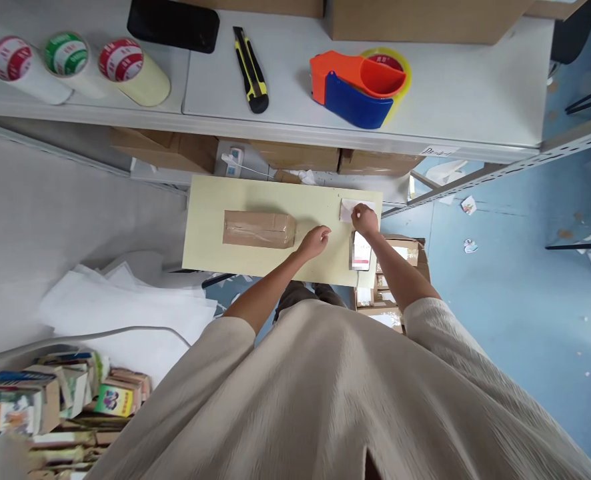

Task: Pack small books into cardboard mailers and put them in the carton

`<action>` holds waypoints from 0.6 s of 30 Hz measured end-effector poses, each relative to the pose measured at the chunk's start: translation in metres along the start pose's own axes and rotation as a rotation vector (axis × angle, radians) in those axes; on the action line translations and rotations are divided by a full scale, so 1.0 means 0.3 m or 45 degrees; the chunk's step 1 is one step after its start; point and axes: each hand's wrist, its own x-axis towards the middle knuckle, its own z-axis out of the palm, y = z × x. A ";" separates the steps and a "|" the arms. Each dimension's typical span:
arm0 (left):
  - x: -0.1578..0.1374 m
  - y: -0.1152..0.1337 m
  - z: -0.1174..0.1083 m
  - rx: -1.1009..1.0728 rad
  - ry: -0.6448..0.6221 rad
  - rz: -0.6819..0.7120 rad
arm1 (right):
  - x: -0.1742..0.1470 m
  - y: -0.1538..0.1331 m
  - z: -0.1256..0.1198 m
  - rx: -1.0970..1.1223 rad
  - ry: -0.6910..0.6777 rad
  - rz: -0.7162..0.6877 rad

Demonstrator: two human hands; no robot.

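Packing room — taped carton (258, 229), tape dispenser (354, 90), box cutter (251, 71), slotted metal shelving (475, 87), stacked books (114, 400)

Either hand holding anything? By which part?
Left hand: nothing visible. Right hand: over the right part of the white paper; grip can't be told.

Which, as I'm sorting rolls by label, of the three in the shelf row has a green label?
The middle roll in the row: its end label is green and white, while the left roll and right roll both show red and white.
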 end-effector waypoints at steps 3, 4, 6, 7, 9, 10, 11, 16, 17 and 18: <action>0.018 0.010 0.020 0.012 -0.023 0.014 | -0.005 0.020 -0.016 0.249 0.195 0.102; 0.026 0.017 0.028 0.024 -0.040 0.020 | -0.010 0.029 -0.027 0.322 0.255 0.147; 0.043 0.040 0.045 0.083 -0.076 0.039 | -0.025 0.054 -0.055 0.430 0.361 0.254; 0.053 0.055 0.053 0.133 -0.094 0.054 | -0.036 0.068 -0.073 0.467 0.406 0.307; 0.079 0.089 0.072 0.263 -0.127 0.086 | -0.063 0.102 -0.113 0.516 0.471 0.395; 0.095 0.107 0.082 0.330 -0.146 0.105 | -0.078 0.121 -0.132 0.528 0.492 0.429; 0.112 0.124 0.093 0.393 -0.167 0.125 | -0.093 0.142 -0.151 0.534 0.503 0.460; 0.215 0.184 0.149 0.628 -0.238 0.227 | -0.155 0.262 -0.216 0.510 0.530 0.618; 0.235 0.190 0.160 0.664 -0.246 0.250 | -0.162 0.287 -0.224 0.513 0.524 0.630; 0.255 0.194 0.170 0.694 -0.255 0.272 | -0.165 0.311 -0.230 0.512 0.512 0.612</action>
